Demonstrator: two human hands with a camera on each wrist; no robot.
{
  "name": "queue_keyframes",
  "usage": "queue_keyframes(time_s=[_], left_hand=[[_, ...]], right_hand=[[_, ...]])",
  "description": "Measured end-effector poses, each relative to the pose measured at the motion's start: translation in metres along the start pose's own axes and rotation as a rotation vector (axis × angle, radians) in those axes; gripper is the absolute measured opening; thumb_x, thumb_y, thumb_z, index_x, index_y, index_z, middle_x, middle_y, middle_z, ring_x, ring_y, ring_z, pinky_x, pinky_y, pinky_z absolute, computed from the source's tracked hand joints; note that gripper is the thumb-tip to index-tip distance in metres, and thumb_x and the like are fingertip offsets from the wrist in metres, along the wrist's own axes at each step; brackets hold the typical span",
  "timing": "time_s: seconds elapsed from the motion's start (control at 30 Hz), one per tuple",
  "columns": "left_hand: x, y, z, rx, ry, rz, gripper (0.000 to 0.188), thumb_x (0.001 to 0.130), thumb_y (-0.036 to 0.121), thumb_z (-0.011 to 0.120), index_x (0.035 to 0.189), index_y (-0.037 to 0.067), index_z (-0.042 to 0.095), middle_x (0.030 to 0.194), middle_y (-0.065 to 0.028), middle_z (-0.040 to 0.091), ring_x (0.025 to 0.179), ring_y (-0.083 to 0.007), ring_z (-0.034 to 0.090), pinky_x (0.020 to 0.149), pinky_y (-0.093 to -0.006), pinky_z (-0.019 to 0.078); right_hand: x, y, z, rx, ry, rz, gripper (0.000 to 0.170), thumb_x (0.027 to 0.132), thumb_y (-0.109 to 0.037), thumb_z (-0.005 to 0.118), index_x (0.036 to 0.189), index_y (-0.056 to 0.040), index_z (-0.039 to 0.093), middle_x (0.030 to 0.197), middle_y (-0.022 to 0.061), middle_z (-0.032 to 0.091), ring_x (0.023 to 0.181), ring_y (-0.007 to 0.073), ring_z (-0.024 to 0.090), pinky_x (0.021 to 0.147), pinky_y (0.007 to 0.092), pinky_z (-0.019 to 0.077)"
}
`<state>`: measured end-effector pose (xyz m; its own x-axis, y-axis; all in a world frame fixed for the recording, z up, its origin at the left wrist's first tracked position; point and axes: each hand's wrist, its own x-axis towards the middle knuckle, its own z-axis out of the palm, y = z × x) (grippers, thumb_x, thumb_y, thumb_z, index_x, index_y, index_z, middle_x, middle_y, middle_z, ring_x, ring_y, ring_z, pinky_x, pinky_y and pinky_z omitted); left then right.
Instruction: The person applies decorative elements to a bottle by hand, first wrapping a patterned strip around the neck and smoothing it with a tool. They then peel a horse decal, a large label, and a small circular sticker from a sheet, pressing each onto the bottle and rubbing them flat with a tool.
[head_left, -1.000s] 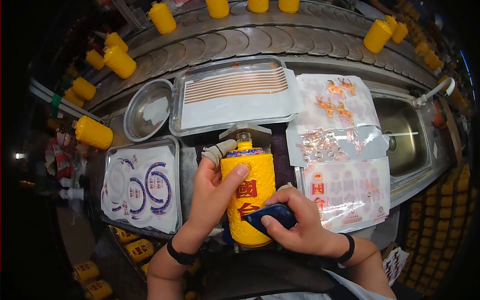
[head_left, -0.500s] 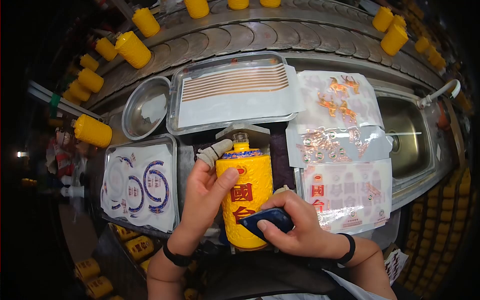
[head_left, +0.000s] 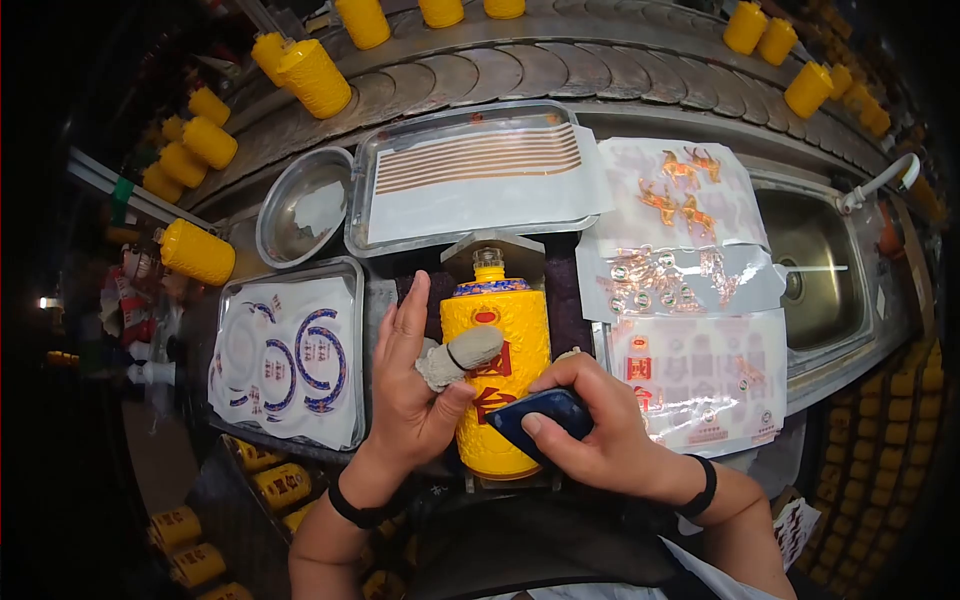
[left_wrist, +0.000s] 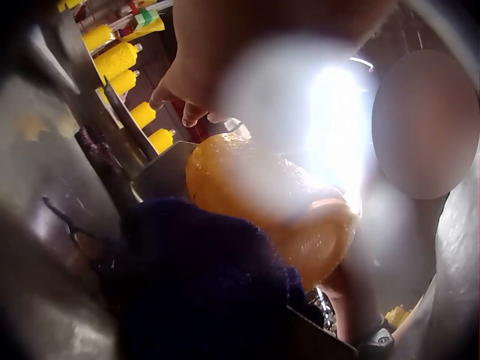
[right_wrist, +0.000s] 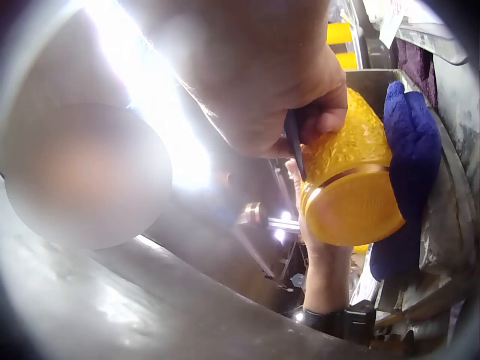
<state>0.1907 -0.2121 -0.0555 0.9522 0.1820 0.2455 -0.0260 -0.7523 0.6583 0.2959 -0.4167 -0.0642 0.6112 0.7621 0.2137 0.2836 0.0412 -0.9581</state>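
A yellow embossed bottle (head_left: 500,325) with red characters, a blue patterned collar and a clear glass neck lies in front of the person, neck pointing away. Over its left side is the left hand (head_left: 415,385), fingers mostly extended, with a grey-covered index finger (head_left: 470,355) laid across the upper red character. The right hand (head_left: 590,430) pinches a dark blue flat tool (head_left: 545,420) between thumb and fingers, against the bottle's lower right. In the right wrist view the bottle's round base (right_wrist: 352,206) faces the camera, beside a blue cloth (right_wrist: 412,150).
Behind the bottle stand a tray (head_left: 375,235) with striped strips and a metal bowl (head_left: 268,225). A tray of ring-shaped decals (head_left: 225,300) is at left. Decal sheets (head_left: 690,270) and a sink (head_left: 850,290) lie at right. Yellow bottles stand along a conveyor (head_left: 450,80).
The left hand has left the bottle's neck end and moved down, its covered finger now across the front and its other fingers straighter. The conveyor bottles have shifted.
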Motion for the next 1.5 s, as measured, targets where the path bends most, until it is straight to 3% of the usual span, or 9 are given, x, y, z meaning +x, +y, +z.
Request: queue_keyframes(time_s=[0.07, 0.17, 0.47, 0.73, 0.8, 0.83, 0.93, 1.2, 1.5], left_hand=[[-0.008, -0.005, 0.005, -0.065, 0.04, -0.036, 0.058, 0.101, 0.049, 0.046, 0.125, -0.001, 0.063, 0.158, -0.0279, 0.023, 0.146, -0.0384, 0.026, 0.117, -0.0441, 0.0219], [-0.015, -0.003, 0.013, -0.211, 0.211, -0.1, 0.05, 0.099, 0.048, 0.049, 0.119, 0.007, 0.071, 0.153, -0.032, 0.029, 0.129, -0.0417, 0.045, 0.111, -0.0566, 0.0245], [0.023, 0.005, 0.002, 0.211, 0.055, 0.11, 0.037, 0.097, 0.043, 0.055, 0.116, 0.018, 0.073, 0.155, -0.0222, 0.033, 0.141, -0.0399, 0.036, 0.114, -0.0561, 0.0185], [0.013, -0.006, 0.012, -0.123, 0.177, -0.07, 0.037, 0.1, 0.041, 0.052, 0.122, 0.017, 0.07, 0.155, -0.0182, 0.036, 0.139, -0.0346, 0.04, 0.114, -0.0552, 0.0187], [0.008, -0.008, 0.013, -0.204, 0.218, -0.094, 0.037, 0.1, 0.039, 0.051, 0.124, 0.016, 0.068, 0.155, -0.0181, 0.036, 0.139, -0.0336, 0.04, 0.115, -0.0546, 0.0178], [0.008, -0.005, 0.01, -0.127, 0.195, -0.078, 0.037, 0.1, 0.038, 0.051, 0.124, 0.015, 0.068, 0.156, -0.018, 0.034, 0.14, -0.0334, 0.039, 0.115, -0.0555, 0.0158], [0.008, 0.0, 0.004, 0.048, 0.158, 0.011, 0.038, 0.1, 0.039, 0.051, 0.124, 0.015, 0.068, 0.157, -0.0178, 0.033, 0.141, -0.0335, 0.037, 0.115, -0.0574, 0.014], [-0.016, 0.01, 0.005, 0.215, -0.002, 0.112, 0.049, 0.101, 0.047, 0.043, 0.129, 0.013, 0.065, 0.158, -0.0203, 0.027, 0.144, -0.0378, 0.031, 0.115, -0.0588, 0.0087], [-0.019, 0.009, 0.003, 0.179, 0.099, 0.083, 0.038, 0.098, 0.045, 0.052, 0.12, 0.022, 0.071, 0.158, -0.0179, 0.03, 0.144, -0.0404, 0.03, 0.115, -0.06, 0.0104]], right_hand=[[0.0, -0.002, 0.0, 0.009, 0.002, 0.016, 0.027, 0.084, -0.012, 0.071, 0.103, 0.0009, 0.057, 0.092, 0.0121, 0.06, 0.08, 0.0216, 0.063, 0.07, 0.0298, 0.0497], [0.0, -0.005, 0.001, 0.041, 0.014, 0.043, 0.026, 0.082, -0.01, 0.071, 0.102, 0.001, 0.056, 0.092, 0.0146, 0.059, 0.081, 0.0286, 0.063, 0.071, 0.0337, 0.0498], [-0.002, -0.009, 0.003, 0.033, 0.044, 0.059, 0.025, 0.084, -0.011, 0.069, 0.102, 0.0012, 0.056, 0.091, 0.0141, 0.059, 0.081, 0.0257, 0.063, 0.072, 0.0326, 0.05], [-0.003, -0.007, 0.006, 0.015, 0.071, 0.033, 0.025, 0.085, -0.013, 0.069, 0.102, 0.001, 0.056, 0.091, 0.0142, 0.06, 0.08, 0.0242, 0.063, 0.072, 0.0319, 0.0505], [-0.004, -0.008, 0.005, 0.011, 0.052, 0.058, 0.027, 0.086, -0.013, 0.069, 0.105, -0.0007, 0.055, 0.092, 0.0092, 0.06, 0.082, 0.016, 0.06, 0.074, 0.0286, 0.0492], [-0.004, -0.008, 0.005, 0.009, 0.039, 0.071, 0.027, 0.086, -0.013, 0.07, 0.106, -0.0015, 0.055, 0.092, 0.0067, 0.06, 0.084, 0.0119, 0.058, 0.074, 0.027, 0.0485], [-0.004, -0.012, 0.006, 0.018, 0.065, 0.077, 0.025, 0.086, -0.014, 0.069, 0.102, -0.0003, 0.055, 0.09, 0.0132, 0.061, 0.08, 0.0205, 0.063, 0.073, 0.0314, 0.0506], [-0.025, -0.011, 0.003, 0.197, 0.155, 0.151, 0.027, 0.086, -0.01, 0.071, 0.107, -0.0016, 0.056, 0.093, 0.0045, 0.062, 0.084, 0.0079, 0.059, 0.074, 0.0237, 0.0491], [-0.036, -0.015, -0.008, 0.307, 0.146, 0.253, 0.027, 0.087, -0.008, 0.071, 0.108, -0.0011, 0.056, 0.097, 0.0038, 0.06, 0.086, 0.0067, 0.059, 0.075, 0.0221, 0.0493]])
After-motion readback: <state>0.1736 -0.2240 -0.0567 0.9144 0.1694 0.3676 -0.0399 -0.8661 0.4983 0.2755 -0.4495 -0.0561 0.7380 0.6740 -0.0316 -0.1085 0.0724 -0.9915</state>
